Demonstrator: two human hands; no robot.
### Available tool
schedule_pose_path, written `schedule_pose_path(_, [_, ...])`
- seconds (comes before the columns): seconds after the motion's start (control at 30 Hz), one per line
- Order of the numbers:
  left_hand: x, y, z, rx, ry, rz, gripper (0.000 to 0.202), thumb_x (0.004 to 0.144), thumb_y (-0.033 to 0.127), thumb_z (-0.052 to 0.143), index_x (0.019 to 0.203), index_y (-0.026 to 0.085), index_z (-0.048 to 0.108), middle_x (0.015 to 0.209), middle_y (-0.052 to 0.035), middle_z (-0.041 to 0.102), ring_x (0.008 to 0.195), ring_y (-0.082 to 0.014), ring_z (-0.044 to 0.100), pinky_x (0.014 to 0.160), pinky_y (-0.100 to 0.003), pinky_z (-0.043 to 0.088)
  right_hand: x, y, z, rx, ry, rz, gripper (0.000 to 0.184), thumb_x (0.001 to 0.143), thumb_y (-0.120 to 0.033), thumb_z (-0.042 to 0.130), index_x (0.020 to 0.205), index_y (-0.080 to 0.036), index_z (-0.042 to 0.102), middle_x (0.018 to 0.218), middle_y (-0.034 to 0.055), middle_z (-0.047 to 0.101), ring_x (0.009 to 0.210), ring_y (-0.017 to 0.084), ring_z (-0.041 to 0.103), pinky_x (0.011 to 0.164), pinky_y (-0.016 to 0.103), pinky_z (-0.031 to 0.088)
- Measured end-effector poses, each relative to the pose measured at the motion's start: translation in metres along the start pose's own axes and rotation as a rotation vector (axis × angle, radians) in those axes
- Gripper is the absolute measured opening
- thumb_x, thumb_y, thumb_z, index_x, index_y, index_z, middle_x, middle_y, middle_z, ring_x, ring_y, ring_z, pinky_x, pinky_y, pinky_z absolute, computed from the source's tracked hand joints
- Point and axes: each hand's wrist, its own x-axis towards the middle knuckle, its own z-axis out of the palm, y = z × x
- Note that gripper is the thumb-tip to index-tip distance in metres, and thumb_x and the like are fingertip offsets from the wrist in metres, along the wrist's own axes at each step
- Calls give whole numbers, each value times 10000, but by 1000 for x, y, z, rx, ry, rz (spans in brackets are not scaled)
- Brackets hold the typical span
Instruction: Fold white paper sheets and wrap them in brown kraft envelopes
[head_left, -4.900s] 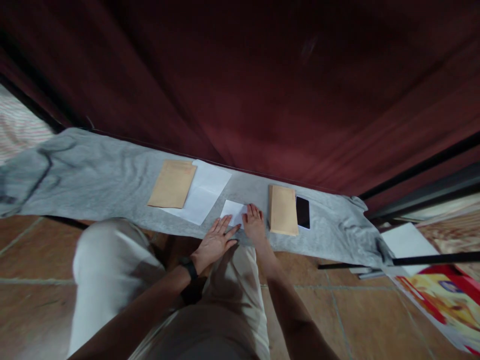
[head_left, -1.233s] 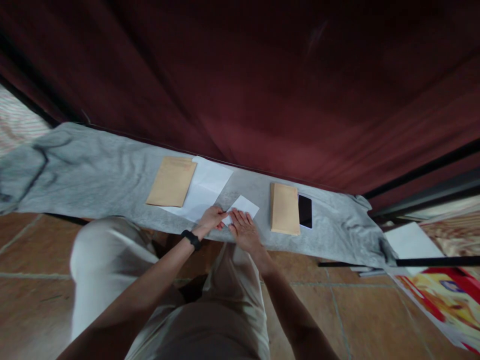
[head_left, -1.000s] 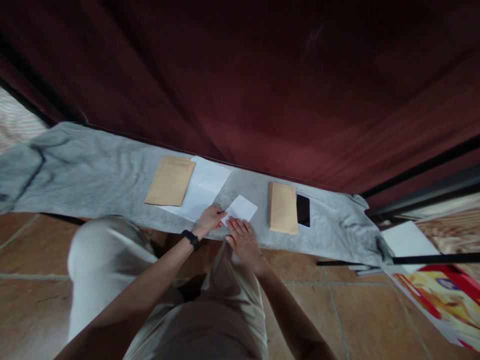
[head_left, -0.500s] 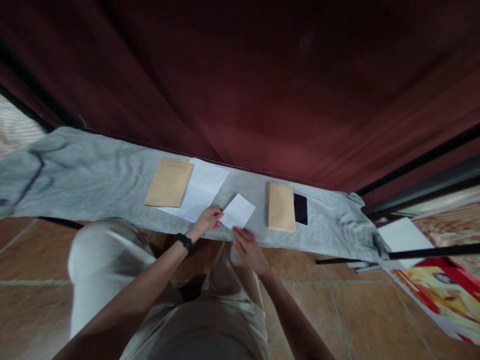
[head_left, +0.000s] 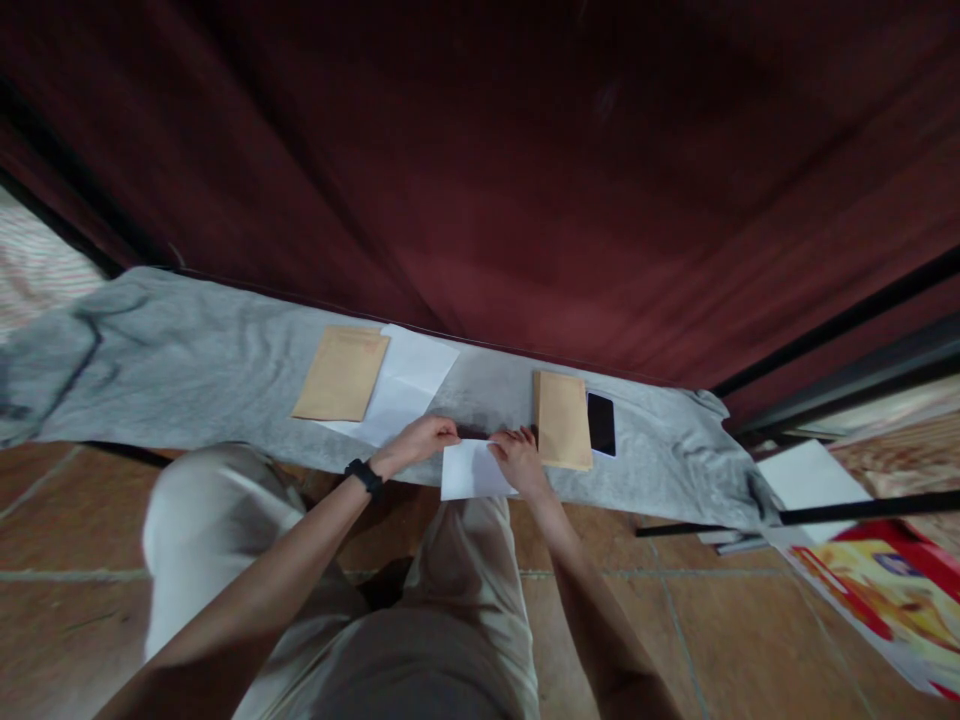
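A small white sheet of paper (head_left: 474, 472) is held between my two hands, over the near edge of the cloth. My left hand (head_left: 427, 438), with a black band on its wrist, pinches the paper's upper left corner. My right hand (head_left: 519, 460) is closed on its upper right side. Left of my hands, a brown envelope (head_left: 341, 375) lies partly over larger white sheets (head_left: 412, 375). Just right of my right hand is a stack of brown envelopes (head_left: 564, 420), and a dark-screened phone (head_left: 601, 424) lies against its right side.
A grey cloth (head_left: 202, 350) covers the long narrow surface. Behind it hangs a dark red curtain (head_left: 480, 220). Dark metal bars (head_left: 840, 320) cross at the right. A red and yellow box (head_left: 892, 590) and a white panel (head_left: 810, 475) are at the lower right.
The paper has come nearer to my body and turned so that its top edge runs level. My right hand has moved up from the lower edge to the upper right side.
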Motion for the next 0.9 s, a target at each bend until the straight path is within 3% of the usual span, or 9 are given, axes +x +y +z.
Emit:
schedule_pose_path(0.07, [2, -4, -2, 10, 37, 11, 187, 762, 346, 666, 657, 193, 642, 603, 25, 549, 612, -136, 489, 556, -217, 344, 2, 5, 3, 17, 2, 35, 216, 982, -206, 552, 1015, -267, 758, 1020, 34, 782, 1001, 208, 718, 981, 338, 511])
schedule_pose_path(0.13, [2, -9, -3, 7, 58, 21, 182, 771, 332, 648, 657, 193, 625, 620, 26, 543, 630, -136, 486, 582, -216, 359, 4, 8, 7, 32, 9, 52, 220, 984, -214, 549, 1015, -269, 760, 1020, 29, 785, 966, 204, 730, 867, 290, 546])
schedule_pose_path(0.4, [1, -8, -2, -30, 170, 29, 211, 860, 354, 547, 720, 198, 568, 651, 29, 532, 688, -146, 513, 657, -228, 422, 19, 9, 10, 127, 68, 60, 248, 990, -252, 532, 964, -296, 776, 916, -20, 794, 847, 189, 749, 766, 267, 571])
schedule_pose_path(0.53, [-1, 13, -11, 9, 334, 136, 217, 927, 373, 510, 863, 197, 621, 810, -2, 629, 815, -165, 576, 751, -243, 459, 29, 7, -10, 163, 160, 37, 286, 1025, -275, 470, 1060, -266, 754, 1047, 27, 774, 968, 194, 724, 859, 288, 565])
schedule_pose_path(0.7, [-5, 34, -19, 228, 452, 345, 228, 998, 336, 479, 1008, 205, 665, 1017, -62, 697, 990, -205, 628, 927, -320, 489, 27, 7, -25, 116, 450, -95, 339, 1035, -223, 414, 1178, -226, 721, 1166, 97, 720, 1227, 248, 603, 1095, 445, 451])
schedule_pose_path(0.9, [-24, -1, -8, 666, 352, 634, 226, 987, 159, 488, 1126, 195, 662, 1121, -99, 712, 1065, -219, 646, 973, -386, 521, -6, 14, 10, 34, 435, -174, 369, 1000, -132, 419, 1196, -248, 710, 1202, 72, 719, 1233, 217, 599, 1149, 469, 406])
